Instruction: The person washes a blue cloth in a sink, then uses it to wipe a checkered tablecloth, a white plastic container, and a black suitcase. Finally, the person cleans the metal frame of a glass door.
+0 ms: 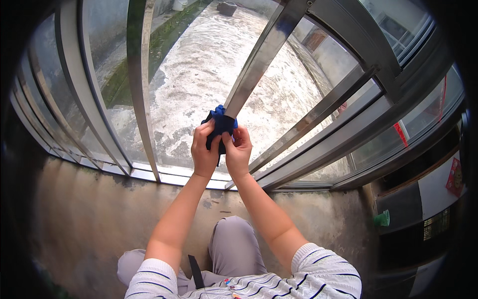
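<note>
A bunched dark-blue cloth [223,123] is wrapped around a metal window bar [254,67], low on its visible length. My left hand [204,147] grips the cloth from the left side, fingers bent into it. From the right, my right hand [238,149] pinches the same cloth, its thumb near the left one. A black part of the cloth hangs between both hands. The bar's portion behind the cloth and hands is hidden.
More metal bars [140,89] and glass panes stand left and right, over a pale sill [175,177]. Outside are a concrete yard [194,67] and a dark round object [226,8]. A green plastic container [382,218] is at the right, and my knee [237,239] is below.
</note>
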The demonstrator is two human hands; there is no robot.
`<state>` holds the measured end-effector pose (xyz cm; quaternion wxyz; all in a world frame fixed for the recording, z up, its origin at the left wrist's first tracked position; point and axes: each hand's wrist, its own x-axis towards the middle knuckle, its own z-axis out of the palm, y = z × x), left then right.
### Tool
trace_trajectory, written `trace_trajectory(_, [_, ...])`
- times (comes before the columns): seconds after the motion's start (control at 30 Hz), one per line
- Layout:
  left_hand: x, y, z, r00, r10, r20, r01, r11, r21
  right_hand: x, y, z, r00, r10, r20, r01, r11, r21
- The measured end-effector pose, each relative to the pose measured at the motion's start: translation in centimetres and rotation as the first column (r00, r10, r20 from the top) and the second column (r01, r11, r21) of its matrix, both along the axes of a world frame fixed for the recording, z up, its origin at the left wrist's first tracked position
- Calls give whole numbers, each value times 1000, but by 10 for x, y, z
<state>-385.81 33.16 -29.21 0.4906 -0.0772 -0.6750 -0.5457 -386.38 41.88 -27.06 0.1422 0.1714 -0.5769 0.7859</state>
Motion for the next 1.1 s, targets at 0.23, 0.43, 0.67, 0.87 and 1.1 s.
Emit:
trace_trajectory(0.23, [33, -21, -152, 827, -17, 562, 41, 999, -31, -3, 16, -152, 961, -149, 232, -59, 710, 701])
trace_trajectory(0.43, [44, -11, 81, 992, -11, -123, -8, 989, -150, 42, 10, 72, 711, -294, -639, 554, 793, 253])
trace_trajectory(0.67, [-32, -19, 276, 671, 472, -572, -741, 447, -501, -27, 0, 259, 29, -294, -955, 978, 208, -34])
trace_trajectory(0.87, [-45, 71, 275, 807, 211, -552, -577, 484, -659, -28, 114, 262, 5, -288, -958, 996, -83, 30])
trace_trajectory(1.1, [-67, 222, 303, 635, -236, -736, -350, 761, -547, -33, 263, 259, -35, -463, -885, 989, -146, 37])
